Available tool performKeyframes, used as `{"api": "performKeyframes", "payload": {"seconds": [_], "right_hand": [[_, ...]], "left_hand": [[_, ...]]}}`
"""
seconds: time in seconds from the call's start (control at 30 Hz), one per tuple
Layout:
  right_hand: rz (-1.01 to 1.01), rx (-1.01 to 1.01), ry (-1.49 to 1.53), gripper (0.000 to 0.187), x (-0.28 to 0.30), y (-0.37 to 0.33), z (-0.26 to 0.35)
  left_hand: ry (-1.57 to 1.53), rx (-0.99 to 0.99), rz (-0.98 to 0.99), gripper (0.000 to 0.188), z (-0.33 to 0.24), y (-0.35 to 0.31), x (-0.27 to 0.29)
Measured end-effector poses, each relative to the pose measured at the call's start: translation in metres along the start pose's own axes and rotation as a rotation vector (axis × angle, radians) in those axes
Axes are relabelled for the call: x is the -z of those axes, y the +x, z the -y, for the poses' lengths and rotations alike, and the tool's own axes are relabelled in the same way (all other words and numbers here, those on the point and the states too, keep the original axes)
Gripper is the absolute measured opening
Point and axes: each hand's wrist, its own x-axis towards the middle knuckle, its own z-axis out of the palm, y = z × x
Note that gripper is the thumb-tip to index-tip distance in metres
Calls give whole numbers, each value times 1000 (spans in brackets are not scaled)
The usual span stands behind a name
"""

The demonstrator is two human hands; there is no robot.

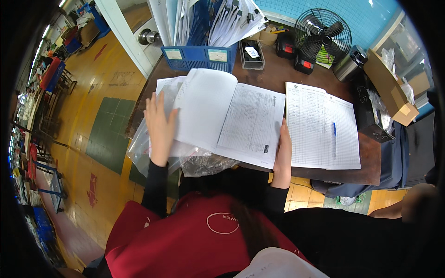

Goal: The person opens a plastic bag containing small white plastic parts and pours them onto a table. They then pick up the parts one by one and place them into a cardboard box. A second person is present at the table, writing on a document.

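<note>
An open paper booklet lies at the table's near edge, its left page mostly blank and its right page a printed form. My left hand is open at the booklet's left edge, fingers spread over loose paper and clear plastic. At the opposite edge my right hand holds the booklet's side, seen edge-on, with some of its fingers hidden. Just right of that hand lies an open ruled logbook with handwritten rows. A blue pen rests on its right page.
Behind the booklet stands a blue file rack full of papers. A small clear box, a black fan, battery packs and a steel flask line the back. Cardboard boxes stand right. Crumpled plastic bags overhang the front edge.
</note>
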Motion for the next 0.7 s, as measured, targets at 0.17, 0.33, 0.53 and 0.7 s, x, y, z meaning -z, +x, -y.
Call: {"api": "performKeyframes", "payload": {"seconds": [0.17,0.33,0.53,0.7], "right_hand": [[98,-33,0,77,-3,-6,4],[-15,64,-216,83,-3,1,-7],[-27,-50,-211,81,-10,-3,7],[-14,27,-42,67,9,9,-19]], "left_hand": [[-194,-101,240,66,-74,-37,-11],[51,102,125,72,-86,-49,-22],[-981,-31,238,59,-116,-55,-21],[-1239,-155,610,30,-104,-45,9]]}}
